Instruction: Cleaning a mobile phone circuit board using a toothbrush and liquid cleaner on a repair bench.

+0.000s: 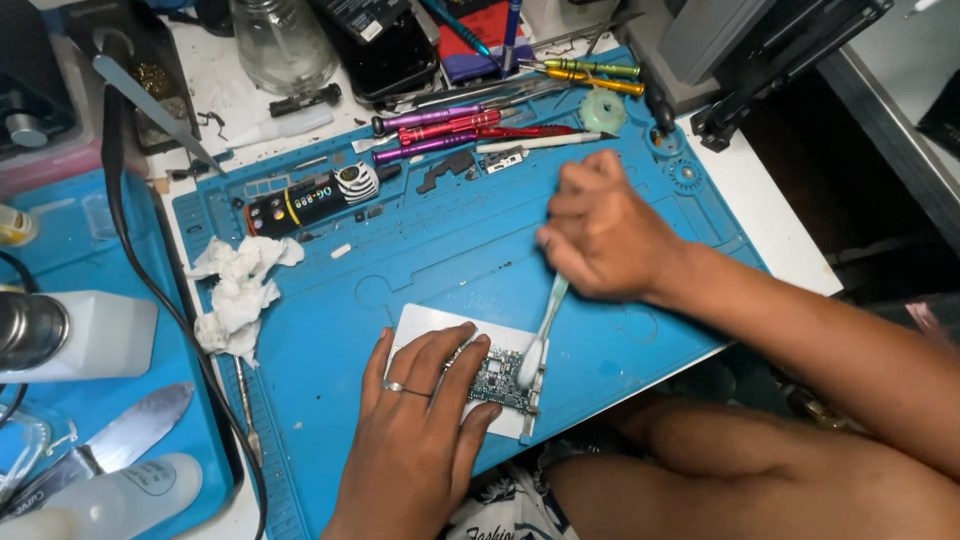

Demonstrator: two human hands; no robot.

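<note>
Brush head down on the board, handle slanting up to my right fist.

My right hand (605,235) grips the brush (540,335) closed; its long axis runs up-right from the board (497,375); my left hand (425,420) lies nearer, fingers pressed flat, pinning the board on the white card (420,322).

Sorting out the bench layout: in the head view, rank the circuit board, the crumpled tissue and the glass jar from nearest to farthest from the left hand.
1. Circuit board: under the left hand's fingertips, on the white card.
2. Crumpled tissue: to the hand's left, on the blue mat.
3. Glass jar: far side of the bench, beyond the mat.
</note>
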